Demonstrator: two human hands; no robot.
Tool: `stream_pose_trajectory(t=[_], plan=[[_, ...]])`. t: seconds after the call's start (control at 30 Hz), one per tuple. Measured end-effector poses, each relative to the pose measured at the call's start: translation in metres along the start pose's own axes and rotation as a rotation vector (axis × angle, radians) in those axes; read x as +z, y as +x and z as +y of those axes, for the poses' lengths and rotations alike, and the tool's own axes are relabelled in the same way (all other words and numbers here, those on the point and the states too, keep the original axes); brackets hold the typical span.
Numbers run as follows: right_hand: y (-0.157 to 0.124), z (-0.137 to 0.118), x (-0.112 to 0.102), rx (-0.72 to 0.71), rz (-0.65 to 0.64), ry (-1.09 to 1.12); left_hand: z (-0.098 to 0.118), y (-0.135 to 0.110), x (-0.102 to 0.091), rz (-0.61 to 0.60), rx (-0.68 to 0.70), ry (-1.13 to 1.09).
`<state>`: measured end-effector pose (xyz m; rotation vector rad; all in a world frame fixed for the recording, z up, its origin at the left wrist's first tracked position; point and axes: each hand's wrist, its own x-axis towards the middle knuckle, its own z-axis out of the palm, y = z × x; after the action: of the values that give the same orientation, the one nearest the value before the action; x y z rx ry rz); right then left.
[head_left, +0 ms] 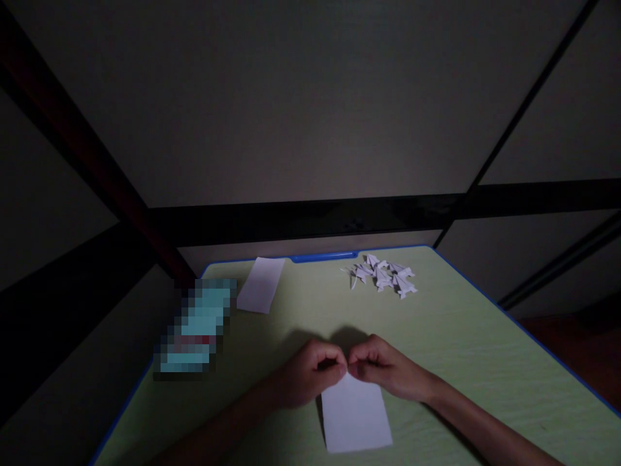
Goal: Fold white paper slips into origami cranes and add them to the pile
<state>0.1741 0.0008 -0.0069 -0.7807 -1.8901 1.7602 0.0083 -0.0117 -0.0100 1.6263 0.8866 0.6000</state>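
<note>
A white sheet of paper (358, 417) lies near the front of the table, its far end between my two hands. My left hand (315, 370) is closed in a pinch at the paper's far left end. Opposite it, my right hand (385, 367) pinches the far right end, fingertips almost touching those of the left. The far edge of the sheet is hidden by my fingers, and any fold there cannot be made out.
Several small folded white paper figures (385, 275) sit in a cluster at the table's far right. Another white sheet (261, 285) lies far left, beside a blurred-out light blue object (198, 330). The pale green table (460, 343) has a blue rim and stands against dark panels.
</note>
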Motion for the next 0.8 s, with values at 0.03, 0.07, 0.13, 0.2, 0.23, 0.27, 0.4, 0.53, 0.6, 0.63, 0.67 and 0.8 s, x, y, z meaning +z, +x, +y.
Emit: stream_pose_trajectory(t=[0.03, 0.07, 0.13, 0.2, 0.23, 0.27, 0.4, 0.53, 0.6, 0.63, 0.67, 0.8], plan=[[0.000, 0.000, 0.000, 0.000, -0.004, 0.010, 0.001, 0.000, 0.000, -0.010, 0.004, 0.004], [0.001, 0.001, -0.001, -0.003, -0.004, 0.024, 0.002, 0.001, 0.000, -0.018, 0.010, 0.004], [0.001, 0.001, -0.002, 0.000, 0.016, 0.069, 0.004, 0.002, -0.001, -0.028, 0.026, -0.011], [0.002, 0.001, -0.004, 0.014, 0.058, 0.128, 0.005, 0.003, -0.003, -0.022, 0.036, -0.051], [0.002, 0.002, -0.005, 0.028, 0.092, 0.169, 0.005, 0.004, -0.004, -0.014, 0.039, -0.075], [0.001, 0.002, -0.006, 0.044, 0.133, 0.214, 0.004, 0.004, -0.005, -0.009, 0.036, -0.110], [-0.002, 0.004, -0.008, 0.090, 0.260, 0.346, -0.001, 0.004, -0.009, -0.047, -0.018, -0.333], [-0.003, 0.004, -0.009, 0.081, 0.317, 0.368, -0.008, 0.006, -0.013, -0.012, -0.002, -0.436], [-0.003, 0.004, -0.009, 0.070, 0.345, 0.375, -0.010, 0.008, -0.016, 0.046, 0.028, -0.452], [-0.002, 0.004, -0.009, 0.067, 0.351, 0.377, -0.010, 0.009, -0.017, 0.080, 0.038, -0.456], [-0.002, 0.005, -0.008, 0.062, 0.347, 0.372, -0.010, 0.009, -0.018, 0.114, 0.043, -0.456], [0.000, 0.005, -0.005, 0.025, 0.267, 0.246, -0.005, 0.009, -0.017, 0.208, 0.032, -0.359]])
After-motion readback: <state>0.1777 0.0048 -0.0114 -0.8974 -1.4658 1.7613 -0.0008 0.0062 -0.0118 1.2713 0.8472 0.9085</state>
